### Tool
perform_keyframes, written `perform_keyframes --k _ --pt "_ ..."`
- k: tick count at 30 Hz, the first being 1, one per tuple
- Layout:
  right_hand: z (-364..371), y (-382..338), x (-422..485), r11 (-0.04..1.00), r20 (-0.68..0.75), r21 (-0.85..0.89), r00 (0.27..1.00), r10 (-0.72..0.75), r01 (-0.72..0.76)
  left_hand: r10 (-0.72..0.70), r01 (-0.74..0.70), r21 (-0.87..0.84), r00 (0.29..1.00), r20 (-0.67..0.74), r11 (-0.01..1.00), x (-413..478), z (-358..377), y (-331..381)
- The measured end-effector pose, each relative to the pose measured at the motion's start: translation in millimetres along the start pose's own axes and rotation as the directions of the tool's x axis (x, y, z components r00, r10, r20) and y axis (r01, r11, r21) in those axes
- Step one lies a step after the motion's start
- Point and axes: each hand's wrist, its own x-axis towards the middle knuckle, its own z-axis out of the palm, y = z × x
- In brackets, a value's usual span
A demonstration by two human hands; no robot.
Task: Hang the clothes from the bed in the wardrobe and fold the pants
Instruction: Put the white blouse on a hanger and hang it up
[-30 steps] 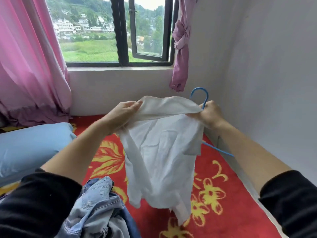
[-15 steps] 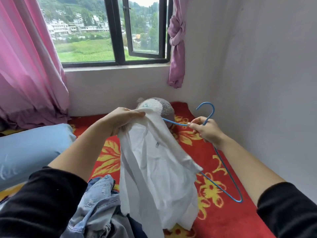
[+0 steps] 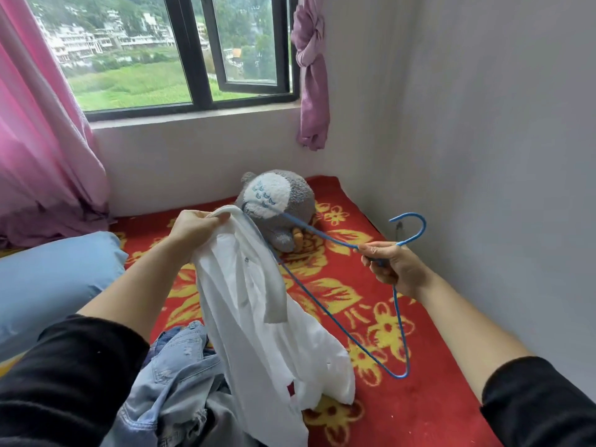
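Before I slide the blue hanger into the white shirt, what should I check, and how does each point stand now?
1. Left hand grips the white shirt at its top: ok.
2. Right hand holds the blue hanger just below its hook: ok.
3. Hanger's far end reaches the shirt's top edge: ok.
4. That end is inside the shirt: cannot tell.
5. Shirt sits on both hanger shoulders: not ok.

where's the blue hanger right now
Head view, right of centre: the blue hanger is held just below its hook by the right hand over the red floral blanket, its far tip meeting the white shirt that the left hand holds.
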Motion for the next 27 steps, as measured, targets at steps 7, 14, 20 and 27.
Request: perform_keyframes --k 7,14,20,27 --pt "54 -1 -2 0.971 0.015 -0.238 1.000 -0.006 0.009 0.137 -0.143 0.036 0.980 0.144 0.989 -15 17 8" --pt "123 4 15 0.902 0.039 -0.404 0.988 -0.149 0.152 0.228 -0.208 -0.095 0.895 0.384 0.974 -42 39 21" --pt "120 3 11 0.945 0.023 -0.326 1.000 -0.006 0.014 0.238 -0.277 -0.046 0.719 0.652 0.960 -49 3 15" --pt "128 -15 1 0.990 0.215 -0.138 0.977 0.000 0.030 0.387 -0.618 0.424 0.766 0.513 0.663 -30 23 -19"
